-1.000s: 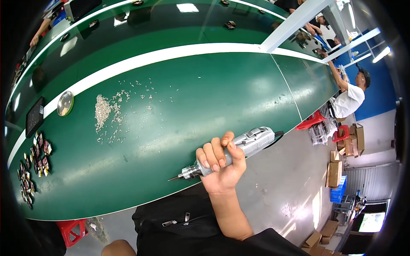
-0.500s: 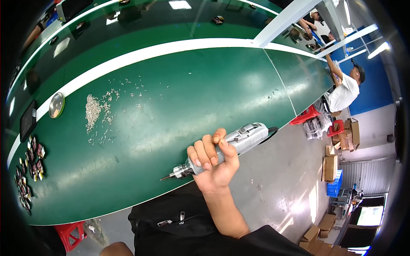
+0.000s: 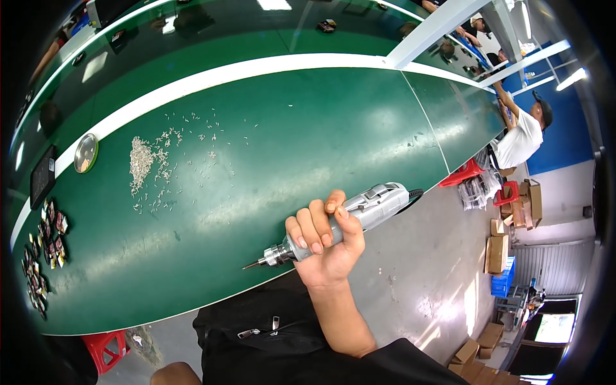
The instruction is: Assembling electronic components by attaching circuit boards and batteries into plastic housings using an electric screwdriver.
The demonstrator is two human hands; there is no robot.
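My right hand (image 3: 327, 240) is wrapped round a silver electric screwdriver (image 3: 378, 204), palm turned toward me. The tool lies slantwise above the near edge of the green table, its thin bit (image 3: 252, 264) pointing to the lower left. From its other end a black cord (image 3: 416, 192) runs off over the table edge. My left hand does not show. Farther left on the table lies a pile of small silvery screws (image 3: 140, 165), with loose ones scattered to its right.
A round shallow dish (image 3: 86, 154) and a black box (image 3: 43, 177) stand at the left. Several small dark parts (image 3: 52, 234) are heaped nearer. A white post (image 3: 436, 33) rises from the white rail (image 3: 256, 66). At the right a person in a white shirt (image 3: 521, 138) works by red stools (image 3: 463, 173).
My right hand and the screwdriver have shifted slightly right and up in the picture, still in the same grip. The screws and dark parts lie as before.
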